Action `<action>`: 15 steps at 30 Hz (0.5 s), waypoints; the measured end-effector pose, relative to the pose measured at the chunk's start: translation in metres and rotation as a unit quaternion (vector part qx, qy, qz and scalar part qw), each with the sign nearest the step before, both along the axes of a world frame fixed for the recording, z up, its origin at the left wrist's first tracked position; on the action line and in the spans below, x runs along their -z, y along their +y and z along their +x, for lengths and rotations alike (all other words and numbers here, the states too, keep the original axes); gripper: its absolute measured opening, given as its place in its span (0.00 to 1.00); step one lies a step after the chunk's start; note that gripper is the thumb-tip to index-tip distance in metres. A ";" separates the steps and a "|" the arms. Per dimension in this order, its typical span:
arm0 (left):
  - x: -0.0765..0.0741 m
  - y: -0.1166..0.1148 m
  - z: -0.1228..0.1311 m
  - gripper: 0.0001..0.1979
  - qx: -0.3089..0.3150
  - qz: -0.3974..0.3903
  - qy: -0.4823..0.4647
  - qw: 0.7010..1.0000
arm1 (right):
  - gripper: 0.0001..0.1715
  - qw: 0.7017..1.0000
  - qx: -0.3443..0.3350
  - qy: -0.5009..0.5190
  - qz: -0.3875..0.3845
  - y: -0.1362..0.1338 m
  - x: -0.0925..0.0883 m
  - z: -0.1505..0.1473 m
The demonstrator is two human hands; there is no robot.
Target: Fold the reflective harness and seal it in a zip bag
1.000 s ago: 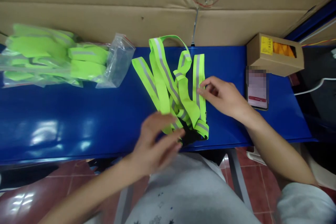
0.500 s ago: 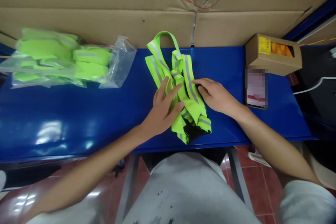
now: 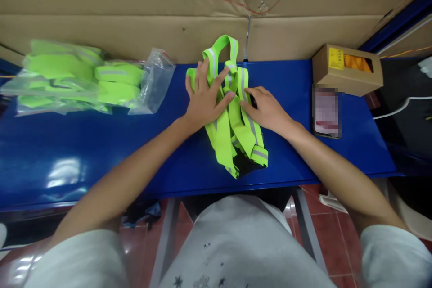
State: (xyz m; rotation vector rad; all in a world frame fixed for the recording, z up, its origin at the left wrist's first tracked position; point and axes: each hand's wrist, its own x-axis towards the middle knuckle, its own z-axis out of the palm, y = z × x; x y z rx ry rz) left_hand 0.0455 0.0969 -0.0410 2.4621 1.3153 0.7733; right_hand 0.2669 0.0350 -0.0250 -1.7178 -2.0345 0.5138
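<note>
A neon-yellow reflective strap vest [image 3: 224,135] with grey stripes lies bunched on the blue table in front of me. Across its upper left part rests my left hand [image 3: 204,99], palm down, fingers spread over the straps. My right hand [image 3: 268,108] touches the vest's right strap with thumb and fingertips, the fingers bent but apart. One strap loop [image 3: 225,42] stands up at the far end, near the cardboard wall. Some black material shows at the near end of the vest.
Clear plastic bags [image 3: 153,83] with folded neon-yellow pieces lie at the left. To the right stand a cardboard box [image 3: 347,69] with orange contents and a phone-like object [image 3: 326,112], partly blurred. A cardboard wall [image 3: 135,36] borders the back of the blue table [image 3: 162,157].
My left hand has slid away from me to the vest's upper left part. My right hand has shifted slightly up and left. The far loop has moved right and become more upright.
</note>
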 end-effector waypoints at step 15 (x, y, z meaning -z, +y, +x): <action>0.001 0.057 -0.036 0.42 0.190 0.098 0.088 0.973 | 0.48 0.996 -0.027 -0.073 -0.053 0.000 -0.006 -0.040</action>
